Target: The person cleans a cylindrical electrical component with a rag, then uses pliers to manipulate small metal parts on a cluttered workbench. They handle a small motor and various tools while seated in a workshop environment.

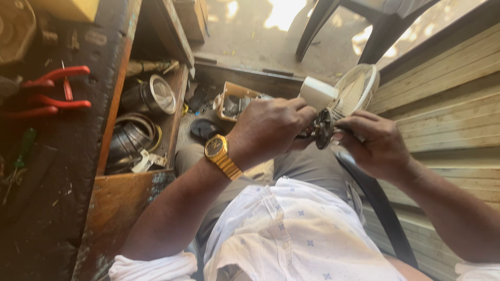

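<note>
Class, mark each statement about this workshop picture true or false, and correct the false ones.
1. Both hands hold a small fan. True: the left hand and right hand hold the fan over the lap.
2. The watch is silver. False: the watch on the left wrist is gold.
3. Red-handled pliers lie on the workbench. True: the pliers lie at far left.
4. The fan's wire guard is black. False: the guard is white.

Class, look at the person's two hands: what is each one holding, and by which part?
Both grip a small fan. The left hand wraps its motor end, behind the round metal part; the right hand holds that part's other side, below the grille.
</note>
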